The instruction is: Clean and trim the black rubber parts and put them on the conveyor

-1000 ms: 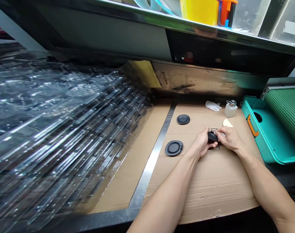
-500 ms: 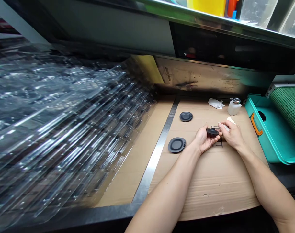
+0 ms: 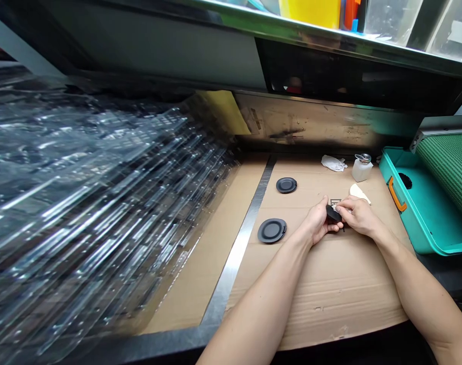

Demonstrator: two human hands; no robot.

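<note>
My left hand (image 3: 317, 222) grips a small black round disc (image 3: 332, 213) by its edge, held a little above the cardboard sheet (image 3: 329, 284). My right hand (image 3: 358, 215) is closed against the disc's right side, pinching a small white piece that I cannot make out clearly. Two more black discs lie flat on the cardboard to the left: a larger one (image 3: 272, 230) near my left wrist and a smaller one (image 3: 286, 185) farther back.
A tall slanted stack of clear plastic trays (image 3: 86, 213) fills the left. A small white dispenser bottle (image 3: 361, 169), a crumpled white cloth (image 3: 332, 163) and a pale scrap (image 3: 358, 192) sit at the back. A teal bin (image 3: 424, 213) stands at right.
The disc in my hands has tilted from flat back to on edge, and my right fingers have shifted over it. The head view has swung slightly; the discs on the cardboard stay put.
</note>
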